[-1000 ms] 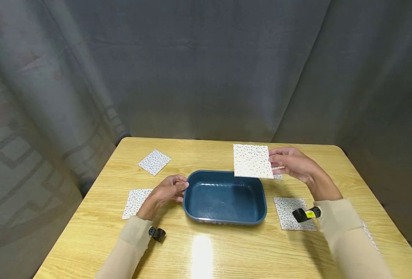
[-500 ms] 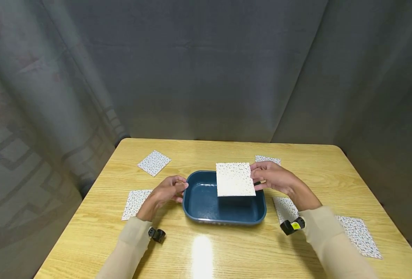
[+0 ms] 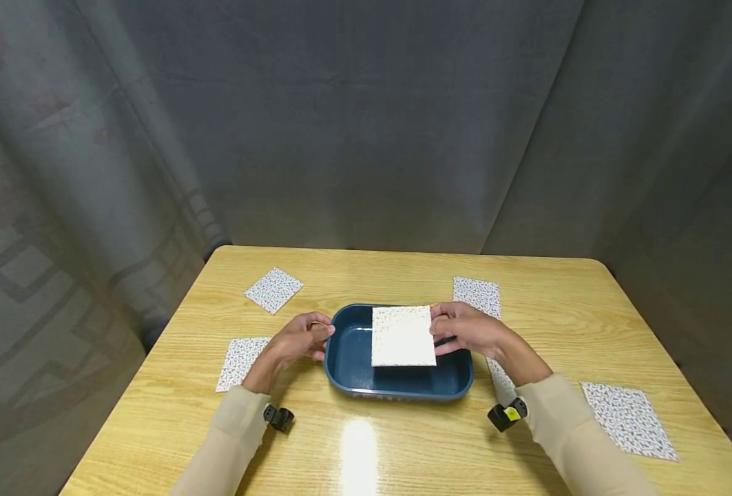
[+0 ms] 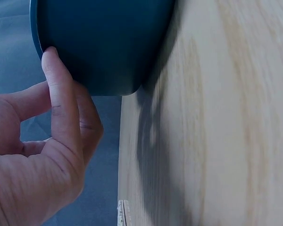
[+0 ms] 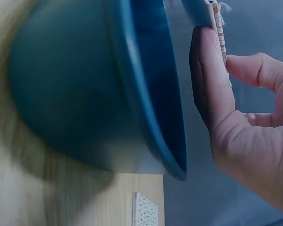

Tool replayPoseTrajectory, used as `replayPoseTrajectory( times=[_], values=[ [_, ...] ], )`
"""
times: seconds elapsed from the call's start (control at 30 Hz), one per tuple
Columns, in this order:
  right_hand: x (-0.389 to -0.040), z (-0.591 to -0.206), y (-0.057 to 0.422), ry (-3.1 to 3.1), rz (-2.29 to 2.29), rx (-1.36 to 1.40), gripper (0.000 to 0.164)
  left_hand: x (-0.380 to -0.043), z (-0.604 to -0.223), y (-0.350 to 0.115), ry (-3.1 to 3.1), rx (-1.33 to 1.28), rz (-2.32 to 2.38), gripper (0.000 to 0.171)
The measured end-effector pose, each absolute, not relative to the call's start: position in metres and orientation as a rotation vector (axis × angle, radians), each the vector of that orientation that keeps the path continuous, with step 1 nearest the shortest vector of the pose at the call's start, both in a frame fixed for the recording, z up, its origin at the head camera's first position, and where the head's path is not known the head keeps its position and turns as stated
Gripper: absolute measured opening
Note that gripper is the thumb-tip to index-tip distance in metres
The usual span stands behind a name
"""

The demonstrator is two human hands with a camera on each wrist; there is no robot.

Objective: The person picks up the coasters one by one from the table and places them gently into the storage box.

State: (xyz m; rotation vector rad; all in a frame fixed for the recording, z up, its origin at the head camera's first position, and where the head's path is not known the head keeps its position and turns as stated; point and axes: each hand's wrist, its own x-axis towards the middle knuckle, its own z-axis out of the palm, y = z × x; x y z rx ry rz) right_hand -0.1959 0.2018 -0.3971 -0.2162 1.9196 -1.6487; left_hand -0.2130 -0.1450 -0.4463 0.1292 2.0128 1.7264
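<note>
Grey curtains [image 3: 353, 131] hang behind the wooden table [image 3: 440, 448] (far corners rounded).

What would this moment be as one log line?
left hand touches blue bin | right hand pinches speckled square above blue bin | other squares on table

Looks forward and down from the head, farther off; looks sideways from each wrist, close to the shared dark-blue oblong plastic tub [image 3: 353, 368]

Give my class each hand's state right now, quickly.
Left hand: touching the left end of the blue tub; whether it grips cannot be told.
Right hand: closed, pinching a thin patterned square board by its edge over the tub.
</note>
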Motion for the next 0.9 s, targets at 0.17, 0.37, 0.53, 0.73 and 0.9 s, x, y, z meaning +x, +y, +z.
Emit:
replayPoseTrajectory(
  times=[0.17,0.37,0.53,0.73,0.9],
  values=[
    [-0.192,-0.402,0.195,1.919,-1.631,-0.214,0.048,-0.213,-0.446,-0.145,2.011,0.123,1.724,0.022],
    [-0.189,-0.406,0.188,1.923,-1.591,-0.237,0.042,-0.213,-0.445,-0.145,2.027,0.116,1.714,0.022],
    [-0.188,-0.408,0.183,1.950,-1.554,-0.244,0.036,-0.212,-0.445,-0.144,2.031,0.123,1.716,0.022],
    [-0.187,-0.409,0.180,1.984,-1.538,-0.229,0.032,-0.212,-0.445,-0.144,2.033,0.125,1.718,0.022],
    [-0.185,-0.408,0.179,1.994,-1.542,-0.197,0.033,-0.212,-0.447,-0.144,2.031,0.139,1.728,0.024]
  ],
)
